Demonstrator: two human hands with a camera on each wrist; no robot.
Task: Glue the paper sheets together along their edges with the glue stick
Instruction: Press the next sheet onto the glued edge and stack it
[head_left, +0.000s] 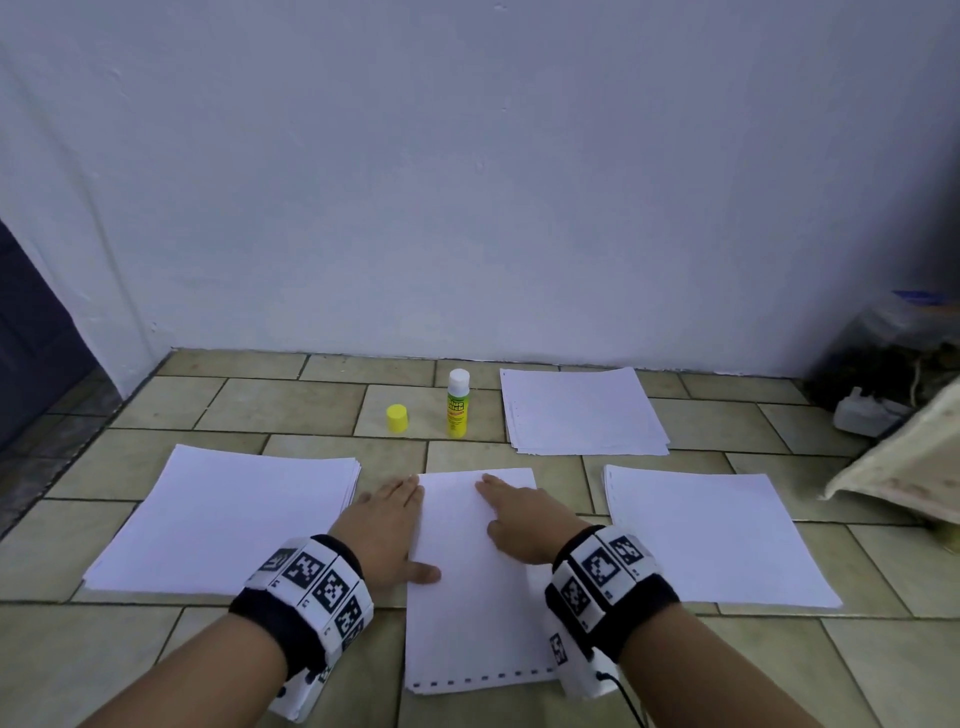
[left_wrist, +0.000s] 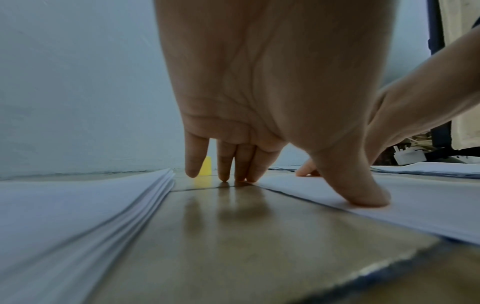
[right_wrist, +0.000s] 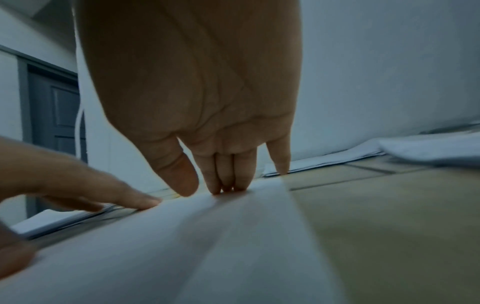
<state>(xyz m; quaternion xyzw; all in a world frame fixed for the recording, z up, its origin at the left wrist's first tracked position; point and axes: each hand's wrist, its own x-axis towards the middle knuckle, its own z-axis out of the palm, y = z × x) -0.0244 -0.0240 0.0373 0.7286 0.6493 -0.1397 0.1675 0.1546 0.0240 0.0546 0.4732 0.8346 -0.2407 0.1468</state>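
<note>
Paper sheets (head_left: 475, 582) lie on the tiled floor (head_left: 291, 405) between two paper stacks. The left hand (head_left: 387, 525) and right hand (head_left: 524, 519) press them flat, fingers (right_wrist: 226, 174) straight. The uncapped glue stick (head_left: 458, 404) stands beyond, its yellow cap (head_left: 397, 418) beside it.
</note>
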